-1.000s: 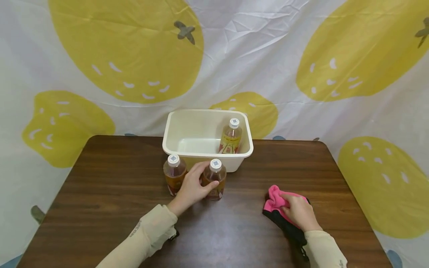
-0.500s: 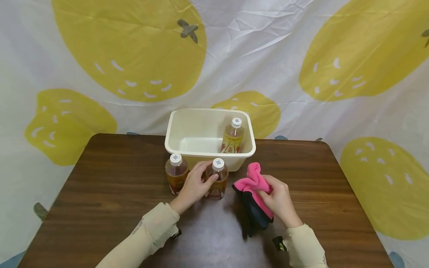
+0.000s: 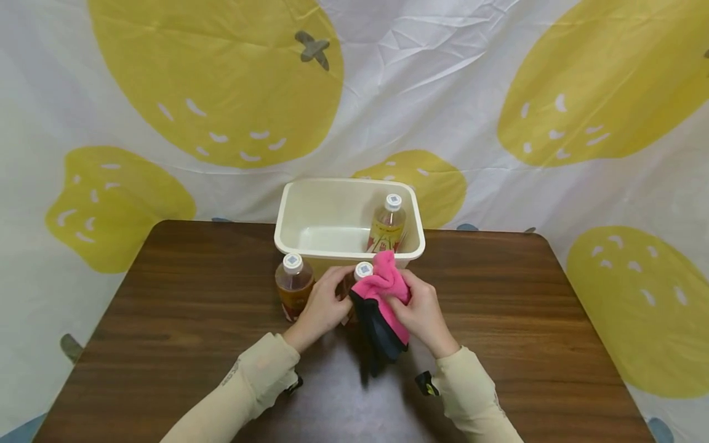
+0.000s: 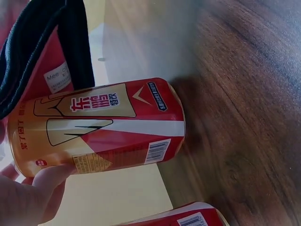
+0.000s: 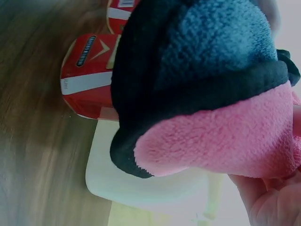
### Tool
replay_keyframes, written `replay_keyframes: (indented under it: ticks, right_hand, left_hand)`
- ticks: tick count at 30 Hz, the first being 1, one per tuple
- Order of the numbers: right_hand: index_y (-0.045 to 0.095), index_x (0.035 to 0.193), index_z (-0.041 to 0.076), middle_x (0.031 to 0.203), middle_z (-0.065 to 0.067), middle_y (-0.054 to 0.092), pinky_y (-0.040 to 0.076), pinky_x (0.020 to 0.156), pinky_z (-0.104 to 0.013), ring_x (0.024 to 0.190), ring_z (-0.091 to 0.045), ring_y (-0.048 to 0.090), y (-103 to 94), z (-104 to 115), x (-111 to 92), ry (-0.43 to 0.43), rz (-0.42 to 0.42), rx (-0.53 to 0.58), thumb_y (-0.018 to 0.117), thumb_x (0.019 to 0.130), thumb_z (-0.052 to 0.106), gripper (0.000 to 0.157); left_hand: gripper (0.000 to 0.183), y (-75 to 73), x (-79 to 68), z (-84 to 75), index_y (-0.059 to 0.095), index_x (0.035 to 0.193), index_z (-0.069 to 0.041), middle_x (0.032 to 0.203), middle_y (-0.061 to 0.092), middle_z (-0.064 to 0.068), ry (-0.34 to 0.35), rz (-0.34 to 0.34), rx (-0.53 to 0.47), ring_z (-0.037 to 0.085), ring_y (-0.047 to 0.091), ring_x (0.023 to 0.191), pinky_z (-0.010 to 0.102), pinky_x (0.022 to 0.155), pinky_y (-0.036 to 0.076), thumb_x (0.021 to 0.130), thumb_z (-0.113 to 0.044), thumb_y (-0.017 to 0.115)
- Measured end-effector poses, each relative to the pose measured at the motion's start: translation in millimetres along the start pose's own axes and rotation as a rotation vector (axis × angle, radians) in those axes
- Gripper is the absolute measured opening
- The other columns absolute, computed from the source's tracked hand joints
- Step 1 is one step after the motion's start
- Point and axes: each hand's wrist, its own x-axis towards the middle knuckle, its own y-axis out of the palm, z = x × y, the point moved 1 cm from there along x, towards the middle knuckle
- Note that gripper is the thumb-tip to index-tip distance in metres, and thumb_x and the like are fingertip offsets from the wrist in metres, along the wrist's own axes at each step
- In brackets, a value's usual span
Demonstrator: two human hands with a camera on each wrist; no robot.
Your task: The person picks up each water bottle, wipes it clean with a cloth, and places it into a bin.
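L hand (image 3: 321, 306) had fingers curled round upright red-and-gold bottle (image 4: 117, 127), which stood on table (image 3: 194, 344) just in front of cream tub (image 3: 327, 203). R hand (image 3: 423, 311) pinched bunched pink-and-dk. cloth (image 3: 388, 289), partly hiding same bottle in head view; cloth-to-bottle contact not confirmed. 2nd bottle (image 3: 295, 289) stood upright, L of first. 3rd bottle (image 3: 386, 227) stood inside tub, R end.

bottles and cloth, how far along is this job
The first bottle, already in the cream bin, looks done. In hand: the left hand grips a second bottle on the table; the right hand holds a pink-and-black cloth up to it, contact unclear. Probably left: finishing that one, then the third bottle, standing outside the bin.
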Motion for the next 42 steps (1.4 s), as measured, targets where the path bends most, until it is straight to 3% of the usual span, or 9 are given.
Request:
replay_keyframes:
  ticks: [8,15,27,35,42]
  right_hand:
    - [0.06,0.099,0.0,0.089,-0.012,0.065,0.051,0.069,-0.037,0.075,-0.022,0.06,15.5,1,-1,-0.072,-0.021,-0.044,0.076,0.067,0.003,0.036]
    - [0.06,0.083,0.0,0.071,-0.007,0.058,0.044,0.055,-0.031,0.06,-0.017,0.05,20.7,-3,-10,-0.114,-0.106,-0.097,0.075,0.065,-0.002,0.024]
    - [0.061,0.084,-0.002,0.074,-0.011,0.061,0.049,0.06,-0.033,0.063,-0.02,0.056,13.9,-13,-18,-0.101,-0.17,-0.077,0.073,0.064,-0.007,0.025]
    - [0.06,0.082,-0.002,0.069,-0.011,0.062,0.047,0.055,-0.034,0.057,-0.019,0.052,29.9,-37,-39,0.0,-0.104,-0.087,0.07,0.062,-0.008,0.023]
    - [0.06,0.079,0.002,0.068,-0.007,0.062,0.046,0.054,-0.032,0.057,-0.017,0.052,51.5,-56,-55,0.079,-0.019,-0.113,0.071,0.063,-0.005,0.02]
  left_hand:
    - [0.04,-5.5,0.8,3.3,0.061,0.11,-0.003,0.095,0.059,0.009,0.014,0.0,0.002,0.018,0.053,0.081,0.026,0.066,0.045,0.07,-0.002,0.064]
    - [0.037,-3.8,2.7,4.7,0.062,0.108,-0.003,0.095,0.06,0.011,0.015,0.004,0.009,0.02,0.054,0.082,0.032,0.071,0.045,0.071,-0.005,0.066]
    - [0.038,3.6,11.3,3.7,0.062,0.109,-0.004,0.097,0.061,0.012,0.006,0.044,-0.017,0.023,0.056,0.087,0.037,0.077,0.047,0.071,-0.004,0.066]
    - [0.039,2.8,10.5,3.2,0.06,0.111,-0.003,0.103,0.06,0.013,-0.002,0.071,-0.017,0.025,0.056,0.096,0.04,0.085,0.045,0.076,-0.017,0.072]
    - [0.038,-1.3,5.7,5.2,0.06,0.111,-0.005,0.103,0.06,0.012,-0.011,0.053,-0.028,0.025,0.056,0.098,0.042,0.085,0.045,0.077,-0.016,0.071]
